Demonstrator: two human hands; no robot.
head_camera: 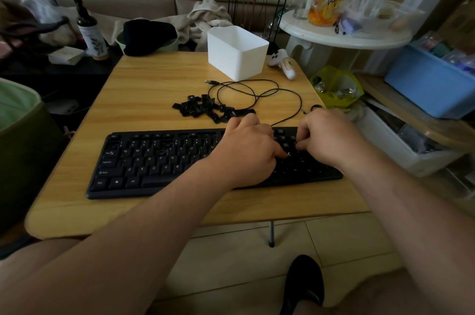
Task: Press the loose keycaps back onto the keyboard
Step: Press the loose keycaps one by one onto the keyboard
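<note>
A black full-size plastic keyboard (159,160) lies across the near half of a small light-wood table (144,99), its long edge running left to right and tilted slightly, the right end a little farther away. Both bare hands are down on the right part of the keyboard. The left hand (246,150) is curled with the fingers bent under, its thumb and forefinger tips meeting low at the right of the hand over a gap in the keys; something small seems to be pinched there, but the spot is too small and dark to tell whether a keycap is held. The right hand (326,137) sits just beside it, fingers folded down onto the keys near the right end, and whether it grips anything cannot be told.

Just beyond the keyboard, near the middle of the table, a heap of loose black keycaps (205,109) lies on the wood, touching the loops of a thin black cable (257,93) that runs back toward the keyboard's far edge. Farther away stands a white rectangular plastic tub (236,52), and to its right, at the table's far right corner, lies a white game controller (282,61).
</note>
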